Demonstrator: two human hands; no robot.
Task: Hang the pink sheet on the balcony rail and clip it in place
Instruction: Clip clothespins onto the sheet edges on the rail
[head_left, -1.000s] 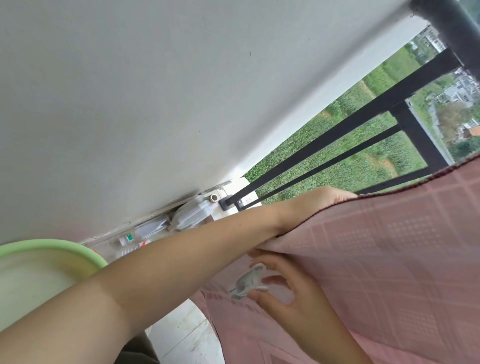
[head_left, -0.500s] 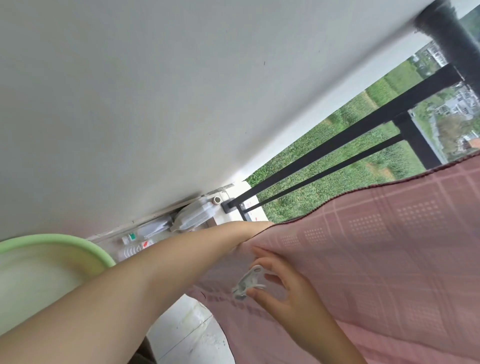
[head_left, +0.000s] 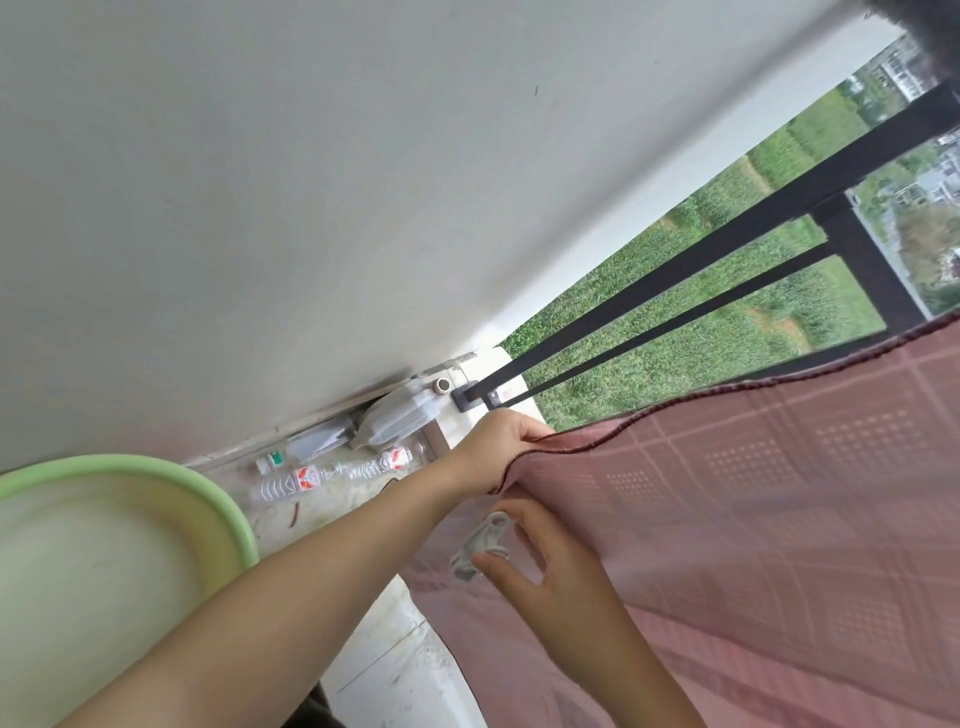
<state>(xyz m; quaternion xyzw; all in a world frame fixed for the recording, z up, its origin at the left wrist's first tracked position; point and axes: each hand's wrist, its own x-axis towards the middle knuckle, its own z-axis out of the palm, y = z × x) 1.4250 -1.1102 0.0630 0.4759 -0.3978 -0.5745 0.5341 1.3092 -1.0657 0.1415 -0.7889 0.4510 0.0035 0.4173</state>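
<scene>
Draping across the right side of the view, the pink sheet (head_left: 753, 509) hangs over the balcony rail (head_left: 727, 244), its dark-stitched edge sagging down toward the person's hands. The left hand (head_left: 498, 447) is pinched shut on that edge at the sheet's end, apparently pulling it taut along the rail so the cloth lies flat before fastening. Just below it, the right hand (head_left: 540, 561) grips a pale plastic clip (head_left: 480, 545) between thumb and fingers, held close against the fabric; I judge it is kept ready so it can go on as soon as the edge sits right. Whether the clip's mouth is spread cannot be told.

Beyond the left hand, the dark bars meet a white wall (head_left: 311, 182) at a small bracket. Beneath the left forearm, several empty plastic bottles (head_left: 332, 473) lie along the foot of that wall on a pale, dusty floor (head_left: 395, 670). Nearer the person, left of the forearm, sits a green basin (head_left: 218, 499). Past the rail, green fields and distant buildings show.
</scene>
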